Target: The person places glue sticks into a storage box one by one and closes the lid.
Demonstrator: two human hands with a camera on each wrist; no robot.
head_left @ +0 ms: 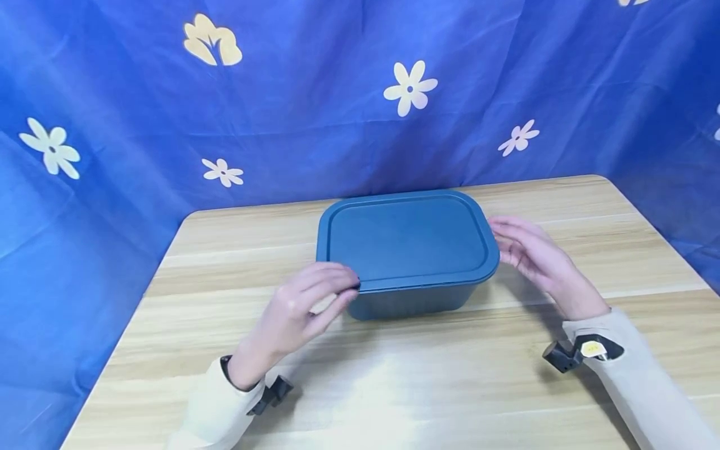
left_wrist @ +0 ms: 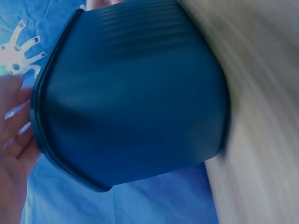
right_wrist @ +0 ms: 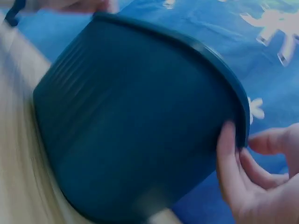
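Note:
A dark blue plastic storage box (head_left: 413,303) stands on the table with its flat, rounded-corner lid (head_left: 410,237) on top. My left hand (head_left: 300,306) is at the lid's near left corner, fingers over the rim and thumb under it. On the opposite side my right hand (head_left: 529,256) pinches the lid's right edge; in the right wrist view one finger lies against the box wall (right_wrist: 140,107) just below the rim. The box's contents are hidden under the lid.
The box is near the back of a light wood-grain table (head_left: 225,262). Behind and beside the table hangs a blue cloth (head_left: 315,94) with pale flower prints. Black wrist cameras (head_left: 562,356) sit on both pale sleeves.

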